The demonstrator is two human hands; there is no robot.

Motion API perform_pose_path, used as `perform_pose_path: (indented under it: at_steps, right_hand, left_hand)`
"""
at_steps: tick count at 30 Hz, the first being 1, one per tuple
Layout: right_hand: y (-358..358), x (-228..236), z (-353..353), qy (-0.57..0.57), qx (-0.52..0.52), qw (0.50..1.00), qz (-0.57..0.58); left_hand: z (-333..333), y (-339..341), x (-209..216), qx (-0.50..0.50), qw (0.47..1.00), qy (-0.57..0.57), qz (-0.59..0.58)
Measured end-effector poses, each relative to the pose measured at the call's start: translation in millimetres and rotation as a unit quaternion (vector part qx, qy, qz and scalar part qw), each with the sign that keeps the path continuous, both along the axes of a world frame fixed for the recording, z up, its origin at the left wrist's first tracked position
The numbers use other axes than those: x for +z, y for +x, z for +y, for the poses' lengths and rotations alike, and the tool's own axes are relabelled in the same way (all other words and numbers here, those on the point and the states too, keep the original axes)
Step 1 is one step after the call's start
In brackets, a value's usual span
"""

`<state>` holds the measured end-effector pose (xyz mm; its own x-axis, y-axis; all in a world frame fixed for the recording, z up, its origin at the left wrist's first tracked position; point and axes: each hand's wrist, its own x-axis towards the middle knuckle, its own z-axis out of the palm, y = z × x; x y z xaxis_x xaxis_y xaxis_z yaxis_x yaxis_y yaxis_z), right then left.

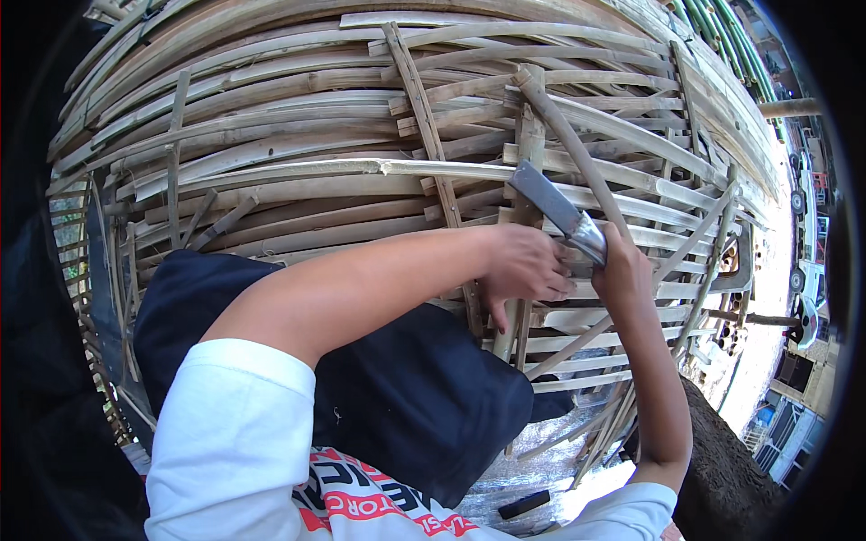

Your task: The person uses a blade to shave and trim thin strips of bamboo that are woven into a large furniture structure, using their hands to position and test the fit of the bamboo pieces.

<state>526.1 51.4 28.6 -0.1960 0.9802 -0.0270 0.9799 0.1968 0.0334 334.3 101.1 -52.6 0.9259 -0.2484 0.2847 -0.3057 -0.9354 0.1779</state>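
Note:
My right hand point(622, 270) is closed round the handle of a broad-bladed knife point(546, 197). Its dark, blunt-ended blade points up and left, and a shiny metal collar joins it to the handle. Just left of the knife is my left hand point(526, 266), in front of an upright bamboo pole point(530, 144). The left fingers are half curled and slightly blurred, with the thumb spread downward. A long pale split bamboo strip point(316, 169) runs across from the left, splintered partway along, and reaches the blade's end. Whether the blade touches it I cannot tell.
Stacked bamboo slats point(271, 108) fill the area ahead, crossed by a slanting wooden batten point(419, 113). A bamboo stick point(577, 153) leans beside the knife. Dark cloth point(406, 379) covers my lap. A rough brown log point(717, 460) lies at the lower right.

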Motion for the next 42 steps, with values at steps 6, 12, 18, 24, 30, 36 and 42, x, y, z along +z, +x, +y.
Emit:
perform_pose_path:
  at_steps: [6, 12, 18, 24, 30, 36, 42]
  right_hand:
    - [-5.6, 28.2, -12.0, 0.067, -0.013, 0.992, 0.102]
    - [-11.6, 25.8, -4.9, -0.005, -0.056, 0.998, 0.006]
    - [-37.0, 7.3, -54.9, -0.039, -0.176, 0.934, 0.309]
    - [-57.0, -38.7, -120.8, 0.006, -0.299, 0.782, 0.546]
    - [-60.5, -56.0, -142.6, 0.028, -0.270, 0.872, 0.407]
    - [-91.1, -50.4, -144.2, 0.069, -0.199, 0.939, 0.271]
    - [-101.7, -28.9, -156.8, 0.123, -0.232, 0.932, 0.249]
  left_hand:
    - [-1.0, -3.0, 3.5, 0.004, 0.999, 0.018, 0.045]
    - [2.0, 0.9, -12.4, 0.006, 0.994, 0.006, -0.109]
    - [1.7, -4.5, -5.7, -0.002, 0.992, 0.031, -0.123]
    - [-15.1, -56.4, 24.8, 0.047, 0.987, 0.013, -0.152]
    - [-2.3, -203.6, 58.2, 0.584, 0.806, -0.014, -0.096]
    - [-7.9, -278.5, 20.1, 0.596, 0.800, -0.054, 0.056]
    - [-26.4, -280.8, 50.4, 0.551, 0.806, -0.187, -0.104]
